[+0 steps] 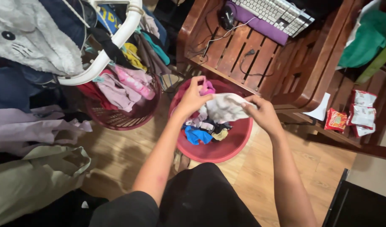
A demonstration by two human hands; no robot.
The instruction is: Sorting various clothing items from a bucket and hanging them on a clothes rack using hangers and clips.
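Both hands, left hand [193, 98] and right hand [261, 112], pinch a white garment [225, 107] over the red tub [239, 141] at frame centre (early stage, I'd judge): tub still holds clothes, mesh basket [125, 120] upper left heaped.

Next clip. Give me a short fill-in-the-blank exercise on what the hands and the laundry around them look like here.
1. Both hands, left hand and right hand, hold a pale ______ cloth between them.
2. The cloth hangs over a round ______ basin of mixed clothes.
3. To the left of the basin, a mesh basket stands on the ______ floor.
4. A keyboard lies on a ______ mat.

Missing words: white; red; wooden; purple
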